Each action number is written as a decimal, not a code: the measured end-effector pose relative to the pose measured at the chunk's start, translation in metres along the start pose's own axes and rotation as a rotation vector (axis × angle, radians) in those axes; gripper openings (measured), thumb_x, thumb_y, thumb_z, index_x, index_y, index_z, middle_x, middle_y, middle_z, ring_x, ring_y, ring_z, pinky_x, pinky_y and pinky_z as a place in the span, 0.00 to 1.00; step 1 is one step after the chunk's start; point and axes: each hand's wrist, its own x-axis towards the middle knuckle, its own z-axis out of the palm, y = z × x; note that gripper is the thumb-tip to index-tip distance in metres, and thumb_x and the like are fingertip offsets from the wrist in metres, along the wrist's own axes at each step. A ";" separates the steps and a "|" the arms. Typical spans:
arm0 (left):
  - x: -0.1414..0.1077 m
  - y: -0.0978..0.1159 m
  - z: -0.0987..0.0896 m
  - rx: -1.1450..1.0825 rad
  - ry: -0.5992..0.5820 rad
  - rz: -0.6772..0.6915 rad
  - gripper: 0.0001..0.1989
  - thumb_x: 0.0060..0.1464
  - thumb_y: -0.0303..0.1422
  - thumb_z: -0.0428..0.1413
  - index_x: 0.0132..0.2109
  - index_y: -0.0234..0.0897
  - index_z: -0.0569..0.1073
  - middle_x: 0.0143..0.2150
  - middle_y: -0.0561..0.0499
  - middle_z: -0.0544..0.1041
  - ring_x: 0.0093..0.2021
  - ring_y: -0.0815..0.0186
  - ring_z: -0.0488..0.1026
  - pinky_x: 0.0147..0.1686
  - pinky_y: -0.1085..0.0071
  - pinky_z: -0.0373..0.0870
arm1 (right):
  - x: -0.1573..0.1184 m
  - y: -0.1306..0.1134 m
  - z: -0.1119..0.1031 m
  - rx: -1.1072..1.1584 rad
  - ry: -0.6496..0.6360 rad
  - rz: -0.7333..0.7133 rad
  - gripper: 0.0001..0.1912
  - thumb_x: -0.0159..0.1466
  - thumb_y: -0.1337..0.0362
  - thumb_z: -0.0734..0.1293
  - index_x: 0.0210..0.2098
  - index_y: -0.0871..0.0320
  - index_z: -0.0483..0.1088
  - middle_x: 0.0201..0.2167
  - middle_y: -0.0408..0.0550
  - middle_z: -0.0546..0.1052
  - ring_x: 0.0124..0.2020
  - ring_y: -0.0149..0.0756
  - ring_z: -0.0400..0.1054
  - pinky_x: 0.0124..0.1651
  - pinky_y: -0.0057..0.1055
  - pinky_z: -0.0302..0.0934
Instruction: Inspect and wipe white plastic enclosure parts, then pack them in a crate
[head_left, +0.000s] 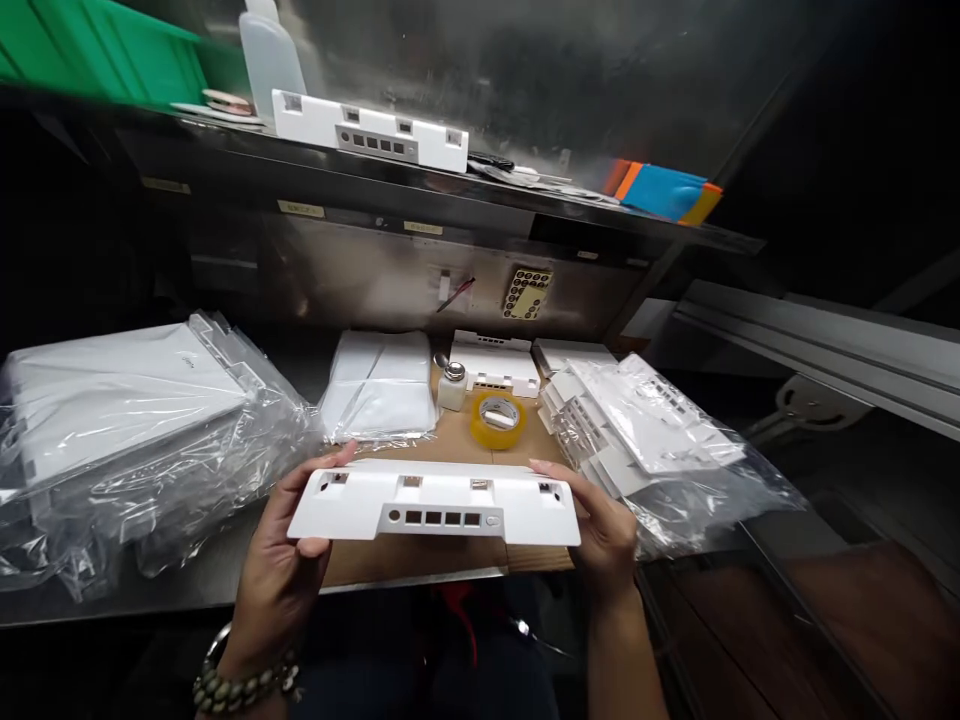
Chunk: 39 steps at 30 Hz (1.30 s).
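Note:
A white plastic router housing (337, 515) is held up in front of me, above the front of the bench. Its long edge faces me, showing a grey strip with a round hole and several square port openings, plus small slots along the top. My left hand (281, 545) grips its left end, thumb at the lower edge. At the other end, my right hand (604, 530) is closed round the housing; part of its fingers is hidden behind it. Beyond the housing lie a roll of yellow tape (481, 425) and a small dispenser bottle (451, 388).
Plastic-wrapped white panels (127, 400) lie at left, and stacked white housings (637, 420) in plastic at right. A pile of white bags (379, 385) sits mid-bench on cardboard. A shelf (487, 195) above carries another housing (315, 120), a bottle (271, 65) and a green bin (105, 50).

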 end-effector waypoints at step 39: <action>0.005 0.051 -0.002 -0.809 0.460 -0.854 0.33 0.51 0.26 0.50 0.65 0.22 0.65 0.39 0.37 0.85 0.36 0.45 0.83 0.38 0.49 0.82 | 0.126 0.113 0.107 -0.527 -0.442 0.448 0.03 0.53 0.67 0.74 0.27 0.62 0.79 0.36 0.64 0.81 0.49 0.61 0.72 0.50 0.50 0.65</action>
